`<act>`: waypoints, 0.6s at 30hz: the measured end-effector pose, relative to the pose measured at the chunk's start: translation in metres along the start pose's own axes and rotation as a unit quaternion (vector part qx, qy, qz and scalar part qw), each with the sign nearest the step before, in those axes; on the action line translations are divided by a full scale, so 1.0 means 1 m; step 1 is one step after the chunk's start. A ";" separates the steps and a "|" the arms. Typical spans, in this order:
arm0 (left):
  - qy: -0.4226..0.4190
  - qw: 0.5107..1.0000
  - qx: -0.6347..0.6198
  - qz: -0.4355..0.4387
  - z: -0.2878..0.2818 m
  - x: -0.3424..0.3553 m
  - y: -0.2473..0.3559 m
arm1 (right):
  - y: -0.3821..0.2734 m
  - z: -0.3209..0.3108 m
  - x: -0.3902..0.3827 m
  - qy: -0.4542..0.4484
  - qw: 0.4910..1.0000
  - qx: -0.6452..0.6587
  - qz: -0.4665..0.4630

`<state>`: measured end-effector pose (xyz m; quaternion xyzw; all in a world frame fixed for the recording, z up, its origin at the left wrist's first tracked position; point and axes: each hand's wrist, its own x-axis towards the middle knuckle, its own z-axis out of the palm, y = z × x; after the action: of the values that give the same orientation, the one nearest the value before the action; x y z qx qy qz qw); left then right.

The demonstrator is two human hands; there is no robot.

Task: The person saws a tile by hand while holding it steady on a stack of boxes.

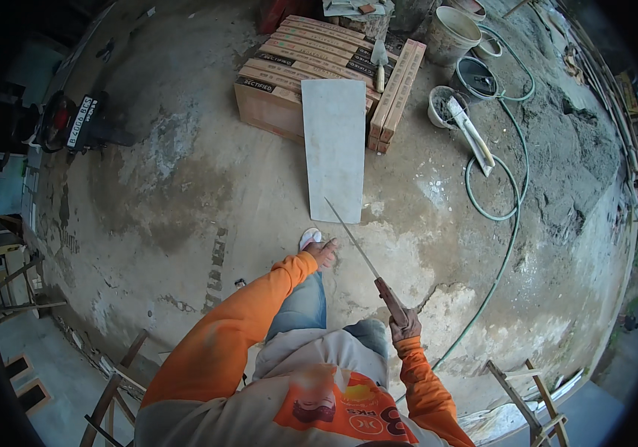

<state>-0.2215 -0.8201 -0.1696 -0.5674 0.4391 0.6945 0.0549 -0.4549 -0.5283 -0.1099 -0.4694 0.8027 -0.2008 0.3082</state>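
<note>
My right hand [405,324], in what looks like a dark glove, grips the wooden handle of a long, thin-bladed saw [355,243]; its tip reaches over the lower end of a pale grey board [334,149] that leans against stacked cardboard boxes [264,103]. My left hand [323,253] is empty, with fingers loosely bent and apart, just below the board, above my foot in a light sandal [309,238].
A trowel [379,56] rests on the boxes. Buckets [451,33], a tub holding tools [440,117], a green hose [513,223] and grey sand [572,171] occupy the right. A motorbike [58,123] stands left. Wooden frames [535,402] are near the lower edges.
</note>
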 end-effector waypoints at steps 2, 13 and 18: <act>-0.018 0.998 0.056 0.008 -0.026 0.049 0.005 | -0.041 -0.021 0.017 0.051 0.973 0.117 0.190; 0.332 0.943 0.003 0.029 -0.191 0.422 0.025 | 0.023 0.034 0.101 0.185 0.882 0.276 0.334; 0.348 0.934 -0.066 0.052 -0.212 0.485 0.089 | 0.105 0.073 0.094 0.128 0.902 0.204 0.358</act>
<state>-0.2856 -1.2218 -0.5201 -0.7521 0.4130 0.4830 -0.1748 -0.5064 -0.5627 -0.2560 -0.0469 0.8906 -0.2950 0.3429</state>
